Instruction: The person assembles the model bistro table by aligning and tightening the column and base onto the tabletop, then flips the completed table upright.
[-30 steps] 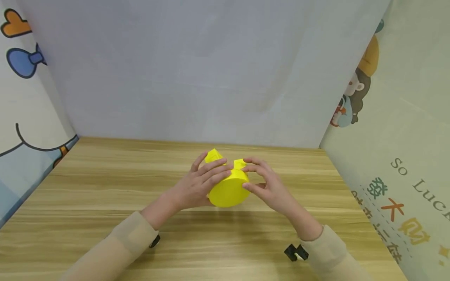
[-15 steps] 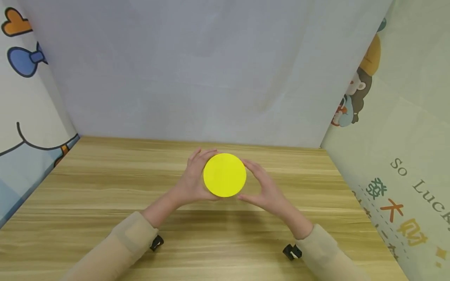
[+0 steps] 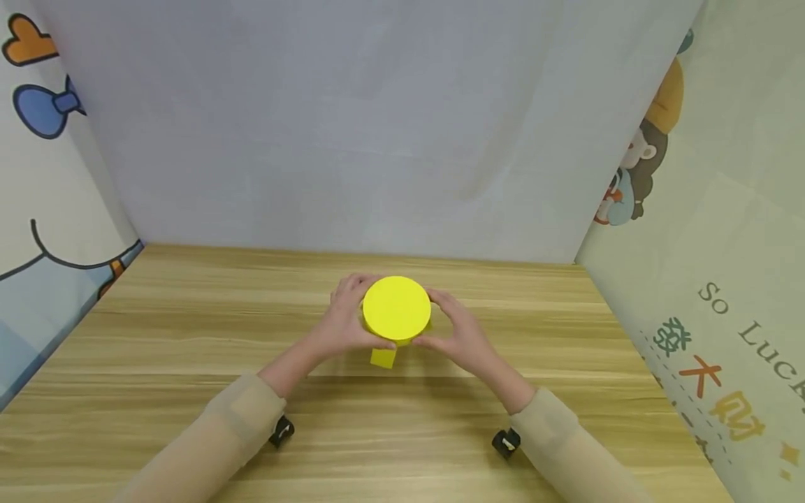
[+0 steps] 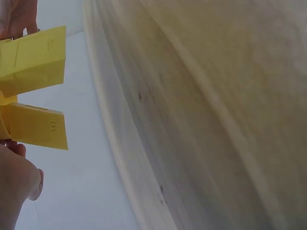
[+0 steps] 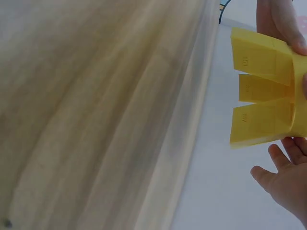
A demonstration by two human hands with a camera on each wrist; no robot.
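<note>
A yellow round piece with a flat disc top is held between both hands near the middle of the table. Several numbered yellow flaps hang from its rim, and one flap pokes out on the near side in the head view. My left hand curls round its left side, thumb along the front edge. On the opposite side my right hand grips it with thumb in front and fingers behind. In the left wrist view two flaps point down toward the tabletop. The far fingers are partly hidden by the disc.
The wood-grain table ends at a pale grey cloth backdrop. Printed cloths stand at the left and right. Small black pieces show beside the cuffs of both sleeves.
The yellow piece has turned from flaps pointing away to disc up with flaps down, and has tilted level. The right hand has come in to the left, round its side.
</note>
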